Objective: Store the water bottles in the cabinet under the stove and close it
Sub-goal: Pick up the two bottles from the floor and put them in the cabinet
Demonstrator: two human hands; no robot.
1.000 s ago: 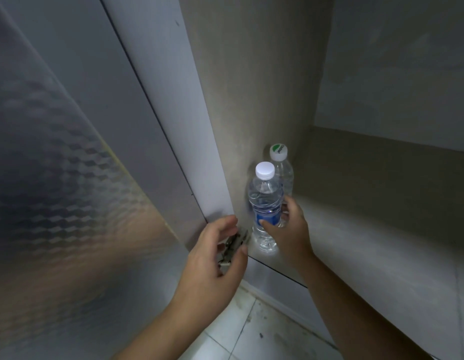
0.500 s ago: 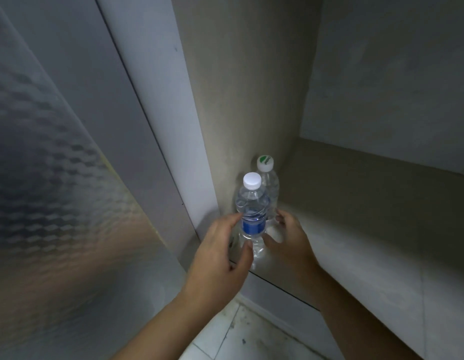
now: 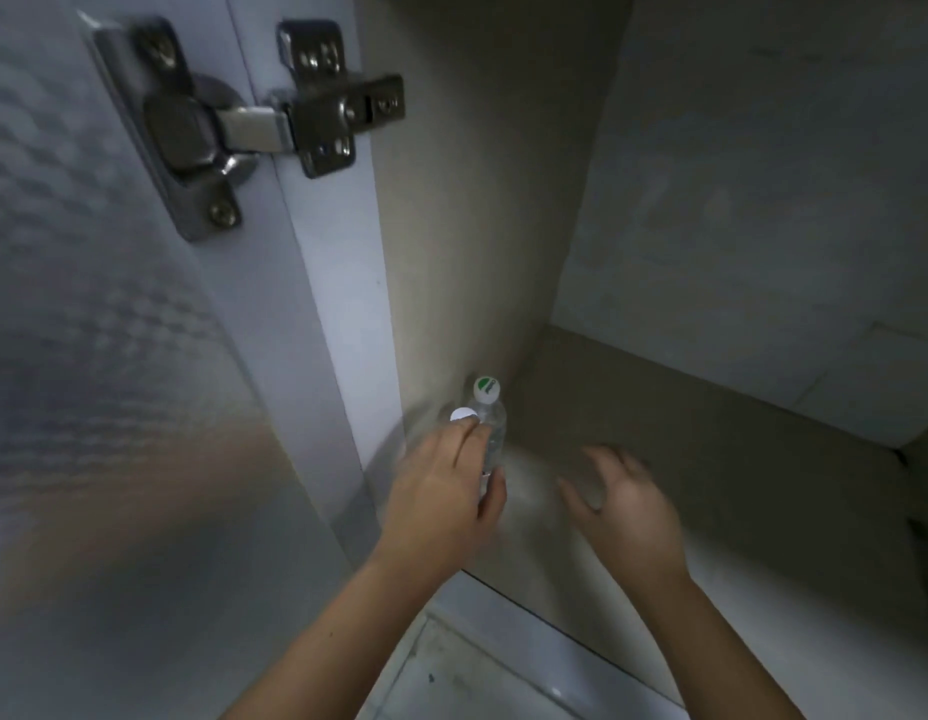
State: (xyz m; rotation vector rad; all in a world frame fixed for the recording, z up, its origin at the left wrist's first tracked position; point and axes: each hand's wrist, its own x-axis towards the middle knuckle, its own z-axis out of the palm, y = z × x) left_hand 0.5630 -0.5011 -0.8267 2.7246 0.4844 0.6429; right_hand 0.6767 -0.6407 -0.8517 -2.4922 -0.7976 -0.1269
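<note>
No text can be read anywhere: the white cap of the clear plastic water bottle at the back (image 3: 487,388) carries a green mark, but it is too small and blurred to make out.

head view, close, looking down into cabinet (image 3: 659,226) (door (image 3: 114,407) left)

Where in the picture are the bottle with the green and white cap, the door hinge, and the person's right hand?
bottle with the green and white cap (image 3: 486,387), head view, on its cap.
door hinge (image 3: 254,128), head view, on the metal arm between its two plates.
right hand (image 3: 625,504), head view, on the back of the hand.
</note>
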